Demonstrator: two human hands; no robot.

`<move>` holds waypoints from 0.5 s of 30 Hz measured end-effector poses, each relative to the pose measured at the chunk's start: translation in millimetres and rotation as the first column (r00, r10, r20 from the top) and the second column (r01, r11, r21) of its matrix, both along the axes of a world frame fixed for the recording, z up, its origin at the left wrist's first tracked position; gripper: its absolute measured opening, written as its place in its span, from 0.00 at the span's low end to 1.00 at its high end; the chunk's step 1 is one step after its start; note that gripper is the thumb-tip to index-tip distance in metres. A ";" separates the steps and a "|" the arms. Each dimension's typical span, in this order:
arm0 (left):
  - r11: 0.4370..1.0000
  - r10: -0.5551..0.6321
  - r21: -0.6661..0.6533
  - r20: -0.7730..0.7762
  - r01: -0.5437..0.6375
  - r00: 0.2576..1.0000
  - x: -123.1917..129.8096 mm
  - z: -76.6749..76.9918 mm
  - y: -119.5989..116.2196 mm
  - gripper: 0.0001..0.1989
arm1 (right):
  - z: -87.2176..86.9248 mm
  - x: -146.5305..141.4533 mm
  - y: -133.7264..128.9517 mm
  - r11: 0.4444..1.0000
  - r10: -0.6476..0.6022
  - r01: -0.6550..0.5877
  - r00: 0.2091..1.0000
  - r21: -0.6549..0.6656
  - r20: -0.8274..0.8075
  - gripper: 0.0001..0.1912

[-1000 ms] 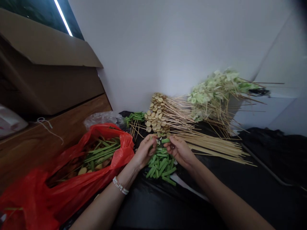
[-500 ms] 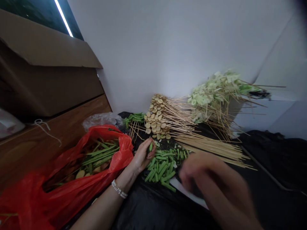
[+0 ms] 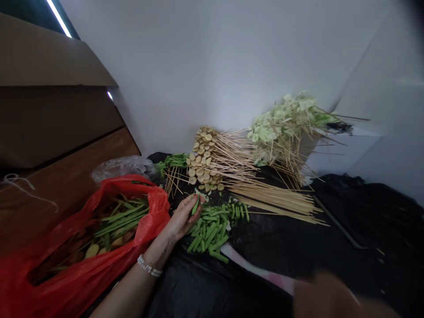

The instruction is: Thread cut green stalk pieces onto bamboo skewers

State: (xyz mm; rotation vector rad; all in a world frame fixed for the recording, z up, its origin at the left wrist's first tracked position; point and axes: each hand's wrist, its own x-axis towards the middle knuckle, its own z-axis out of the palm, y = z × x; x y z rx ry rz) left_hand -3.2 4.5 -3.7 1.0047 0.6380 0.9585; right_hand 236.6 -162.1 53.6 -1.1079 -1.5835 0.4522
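My left hand (image 3: pixel 185 217), with a beaded bracelet at the wrist, is closed on a green bean piece (image 3: pixel 195 206) held between thumb and fingers. Just beneath it lies a pile of cut green bean pieces (image 3: pixel 209 235) on black plastic. Several more bean pieces (image 3: pixel 239 211) sit side by side in a row, with a stick reaching out to their right. At the lower right edge, my right hand (image 3: pixel 336 297) is smeared by motion, so its fingers cannot be made out. A pink and white strip (image 3: pixel 261 270) runs from the pile towards it.
Skewered potato slices (image 3: pixel 203 161) are stacked behind, beside loose bamboo sticks (image 3: pixel 281 199) and skewered cabbage (image 3: pixel 281 121). On the left are a red plastic bag (image 3: pixel 154 207) of long beans and potatoes, a clear bag (image 3: pixel 124 168) and a cardboard box (image 3: pixel 56 119). A white wall stands behind.
My right hand has moved away from the bean row, down to the lower right edge. The view has swung right, so everything sits further left. My left hand still holds the bean piece.
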 end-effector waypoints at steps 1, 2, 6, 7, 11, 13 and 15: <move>1.000 -0.003 -0.005 0.001 0.003 1.000 -0.9 0.9 0.5 0.13 | -1.3 3.9 8.5 1.000 -0.024 0.025 0.999 -0.019 0.023 0.04; 1.000 -0.008 -0.011 0.000 0.008 1.000 -1.4 1.7 0.7 0.13 | -4.3 9.2 20.7 0.997 -0.055 0.057 0.997 -0.050 0.049 0.06; 0.999 -0.018 -0.032 -0.015 0.017 1.000 -1.5 4.6 -0.3 0.14 | -38.2 36.7 84.0 0.965 -0.213 0.250 0.923 -0.076 0.319 0.09; 0.999 -0.011 -0.035 -0.020 0.011 1.000 -1.5 5.2 -0.6 0.14 | -49.8 42.6 96.2 0.959 -0.234 0.279 0.885 -0.056 0.403 0.09; 0.999 0.006 -0.044 -0.034 -0.007 0.999 -1.7 6.2 -0.5 0.15 | -84.5 50.9 112.7 0.965 -0.177 0.263 0.677 -0.010 0.714 0.08; 0.999 0.019 -0.047 -0.046 -0.021 0.999 -0.7 6.1 -0.7 0.16 | -91.4 47.5 108.2 0.964 -0.196 0.263 0.580 0.046 0.791 0.07; 0.998 0.041 -0.050 -0.060 -0.044 0.997 1.5 6.0 -1.5 0.16 | -93.6 43.8 102.3 0.961 -0.225 0.256 0.520 0.101 0.824 0.07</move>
